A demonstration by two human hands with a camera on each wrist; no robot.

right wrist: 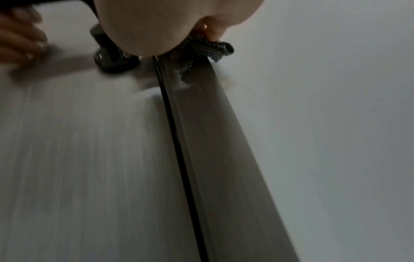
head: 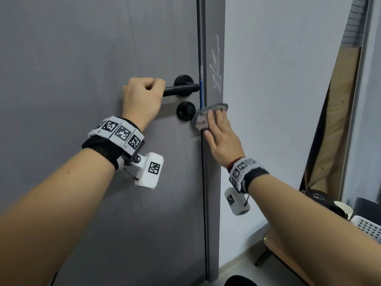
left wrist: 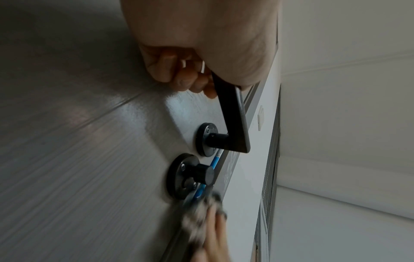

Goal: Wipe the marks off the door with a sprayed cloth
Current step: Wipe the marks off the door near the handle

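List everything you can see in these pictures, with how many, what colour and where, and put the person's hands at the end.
door: one, grey, left half of the head view
door handle: one, black lever, near the door's right edge
lock knob: one, black, just below the handle
door frame: one, grey strip, right of the door edge
marks: a patch of white scribbles, on the frame above the cloth
cloth: one, grey patterned, pressed on the frame beside the knob
wall: one, pale, right of the frame
basket: one, white perforated, lower right corner
left hand: one, grips the handle's end
right hand: one, presses the cloth with flat fingers
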